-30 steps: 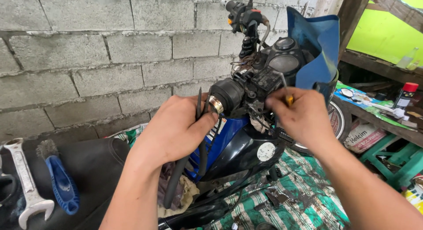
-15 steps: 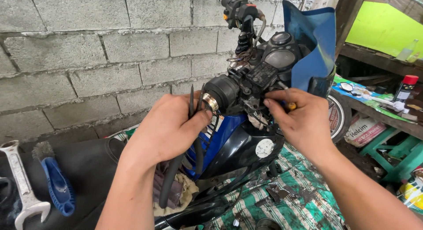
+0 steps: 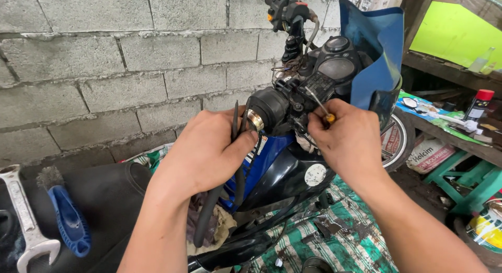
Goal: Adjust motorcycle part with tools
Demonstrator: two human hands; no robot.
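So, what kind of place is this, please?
Most likely a small, informal motorcycle repair spot. A partly stripped blue motorcycle stands by a bare block wall, a wrench and brush lie on the black seat, and the right hand works a screwdriver.

The wall (image 3: 104, 58) is rough grey concrete block with coarse mortar joints. The motorcycle's tank (image 3: 282, 173) is glossy painted blue and black; the front cowl (image 3: 374, 48) is smooth blue plastic. The handlebar switch housing (image 3: 269, 108) looks matt black plastic beside a bright metal ring (image 3: 254, 120). The hoses (image 3: 238, 163) are dull black rubber. The wrench (image 3: 23, 215) is bare grey metal, the brush handle (image 3: 68, 220) blue plastic, lying on a matt black seat (image 3: 104, 194). The screwdriver shaft (image 3: 314, 101) is shiny metal. The checked cloth (image 3: 355, 236) is woven and stained.
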